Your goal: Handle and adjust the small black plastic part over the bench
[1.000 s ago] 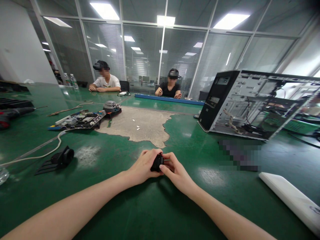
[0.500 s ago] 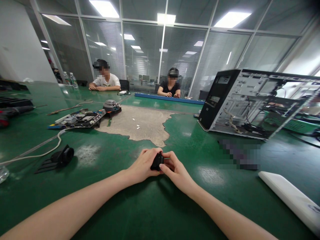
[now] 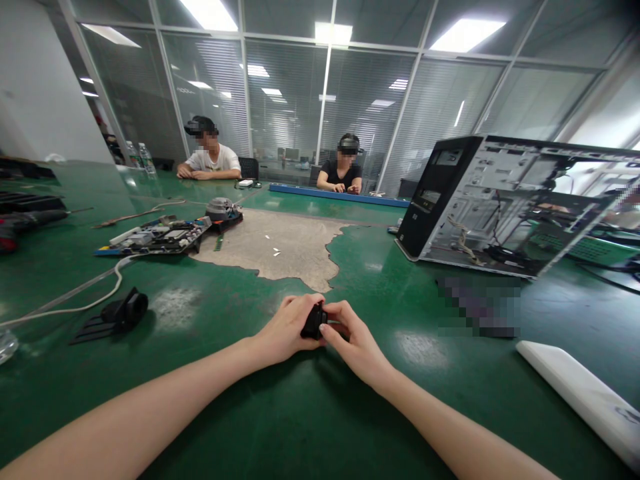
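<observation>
A small black blocky part (image 3: pixel 313 323) sits between my two hands, just above the green table (image 3: pixel 280 413). My left hand (image 3: pixel 287 327) is wrapped round it from the left, with the thumb and fingers closed on its sides. From the right, my right hand (image 3: pixel 353 340) pinches its edge, thumb in front and fingers behind. The fingers cover much of the part, so its exact kind cannot be made out. Off to the left lies a black plastic bracket with a round duct (image 3: pixel 120 313), touched by neither hand.
A circuit board (image 3: pixel 165 237) and a fan cooler (image 3: pixel 223 210) lie at left beside a bare worn patch (image 3: pixel 280 243). An opened computer case (image 3: pixel 480 207) stands right, near a white slab (image 3: pixel 575 393). Two people (image 3: pixel 213 157) sit across the table. A white cable (image 3: pixel 117 280) runs left.
Hardly anything differs. Both hands keep their hold on the black part in the same place, and the view has shifted very slightly.
</observation>
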{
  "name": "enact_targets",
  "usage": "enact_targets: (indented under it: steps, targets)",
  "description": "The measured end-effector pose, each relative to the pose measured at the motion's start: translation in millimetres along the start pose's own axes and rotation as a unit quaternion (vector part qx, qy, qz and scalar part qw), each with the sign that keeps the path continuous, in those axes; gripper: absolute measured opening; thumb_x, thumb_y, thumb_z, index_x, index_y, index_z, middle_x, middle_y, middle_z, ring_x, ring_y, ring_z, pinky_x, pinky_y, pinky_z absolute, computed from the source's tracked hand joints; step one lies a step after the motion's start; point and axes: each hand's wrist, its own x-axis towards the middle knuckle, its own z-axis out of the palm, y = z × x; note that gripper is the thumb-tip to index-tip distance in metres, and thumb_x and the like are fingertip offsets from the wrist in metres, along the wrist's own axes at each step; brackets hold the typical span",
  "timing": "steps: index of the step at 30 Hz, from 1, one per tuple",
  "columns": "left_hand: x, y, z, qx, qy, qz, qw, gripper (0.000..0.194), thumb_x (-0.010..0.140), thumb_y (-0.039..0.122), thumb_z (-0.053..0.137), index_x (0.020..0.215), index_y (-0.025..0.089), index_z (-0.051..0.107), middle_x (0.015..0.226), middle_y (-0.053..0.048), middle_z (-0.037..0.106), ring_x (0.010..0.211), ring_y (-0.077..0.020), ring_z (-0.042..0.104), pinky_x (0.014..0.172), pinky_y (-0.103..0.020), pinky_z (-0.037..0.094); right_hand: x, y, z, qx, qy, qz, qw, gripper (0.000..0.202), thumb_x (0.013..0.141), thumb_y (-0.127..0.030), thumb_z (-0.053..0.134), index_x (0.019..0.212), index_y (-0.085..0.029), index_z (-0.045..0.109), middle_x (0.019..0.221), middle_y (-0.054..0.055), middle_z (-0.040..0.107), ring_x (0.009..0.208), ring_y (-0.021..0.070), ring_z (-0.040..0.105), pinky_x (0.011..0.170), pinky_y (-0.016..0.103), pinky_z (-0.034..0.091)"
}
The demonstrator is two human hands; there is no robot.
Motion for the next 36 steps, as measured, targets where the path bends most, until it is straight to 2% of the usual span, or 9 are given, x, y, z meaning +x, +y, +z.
enact_targets:
  steps: [3,5,10,12,17,22,25,31,36]
  targets:
    - [0.0,-0.7,1.0,0.003,0.000,-0.002,1.000,0.060,0.066,0.027,0.067,0.114,0.025,0.032,0.112,-0.003,0.051,0.102,-0.0212,0.048,0.090,-0.036,0.030,0.5,0.6,0.2,-0.024,0.029,-0.027,0.999,0.011,0.080,-0.023,0.051,0.091,-0.021,0.051,0.102,0.005,0.049,0.097,0.0166,0.053,0.082,0.031,0.048]
    - [0.1,-1.3,1.6,0.006,0.000,-0.003,1.000,0.060,0.066,0.028,0.067,0.114,0.024,0.031,0.111,-0.003,0.052,0.101,-0.0210,0.048,0.089,-0.036,0.030,1.2,0.9,0.6,-0.017,0.030,-0.011,0.999,0.015,0.080,-0.023,0.051,0.095,-0.021,0.049,0.101,0.005,0.051,0.095,0.0166,0.054,0.081,0.032,0.048]
    - [-0.4,-1.4,1.1,0.008,0.000,0.002,1.000,0.060,0.067,0.026,0.067,0.115,0.024,0.030,0.111,-0.003,0.052,0.100,-0.0209,0.048,0.089,-0.036,0.029,0.6,-0.9,0.4,0.008,-0.014,0.031,0.999,0.021,0.082,-0.023,0.048,0.103,-0.021,0.044,0.100,0.004,0.055,0.090,0.0153,0.058,0.083,0.035,0.047]
    - [-0.6,-0.8,0.0,0.007,-0.002,0.002,1.000,0.059,0.067,0.026,0.066,0.115,0.024,0.030,0.111,-0.003,0.052,0.100,-0.0211,0.048,0.090,-0.037,0.029,-0.1,-1.4,0.0,0.009,-0.016,0.019,1.000,0.017,0.082,-0.022,0.049,0.099,-0.021,0.045,0.097,0.003,0.055,0.088,0.0147,0.058,0.082,0.034,0.048]
    - [0.1,-0.3,-0.6,0.004,-0.003,0.000,1.000,0.060,0.066,0.026,0.067,0.114,0.025,0.031,0.112,-0.003,0.052,0.101,-0.0219,0.048,0.090,-0.038,0.029,0.1,1.2,0.0,-0.032,0.029,-0.035,0.998,0.010,0.080,-0.022,0.051,0.090,-0.022,0.051,0.103,0.005,0.049,0.097,0.0162,0.053,0.080,0.030,0.049]
    - [0.4,-1.3,1.3,-0.002,0.000,-0.003,1.000,0.061,0.066,0.028,0.067,0.115,0.025,0.031,0.110,-0.003,0.053,0.101,-0.0222,0.049,0.090,-0.038,0.030,1.0,0.7,0.8,-0.019,0.014,0.009,1.000,0.024,0.081,-0.022,0.049,0.105,-0.022,0.045,0.102,0.005,0.052,0.092,0.0161,0.056,0.080,0.034,0.049]
    - [-0.1,-1.1,0.8,-0.001,0.000,-0.001,1.000,0.059,0.067,0.028,0.065,0.115,0.025,0.031,0.109,-0.003,0.053,0.100,-0.0218,0.050,0.089,-0.037,0.030,0.2,-1.7,0.8,-0.017,-0.008,0.022,1.000,0.021,0.082,-0.022,0.048,0.102,-0.021,0.045,0.099,0.004,0.054,0.087,0.0153,0.057,0.079,0.034,0.049]
    - [0.4,0.6,-0.6,0.000,-0.005,0.002,1.000,0.059,0.067,0.024,0.066,0.114,0.025,0.031,0.112,-0.003,0.051,0.102,-0.0210,0.048,0.090,-0.036,0.029,-1.3,-1.5,0.3,-0.070,0.032,-0.053,0.996,0.011,0.081,-0.021,0.050,0.091,-0.022,0.051,0.105,0.006,0.048,0.098,0.0173,0.052,0.079,0.031,0.049]
    - [0.3,0.2,0.0,-0.002,-0.003,0.004,1.000,0.061,0.067,0.025,0.066,0.116,0.025,0.029,0.112,-0.004,0.052,0.102,-0.0217,0.049,0.091,-0.038,0.028,-0.6,0.7,1.4,-0.054,0.029,-0.016,0.998,0.026,0.080,-0.020,0.049,0.106,-0.021,0.045,0.104,0.007,0.051,0.099,0.0186,0.052,0.079,0.034,0.049]
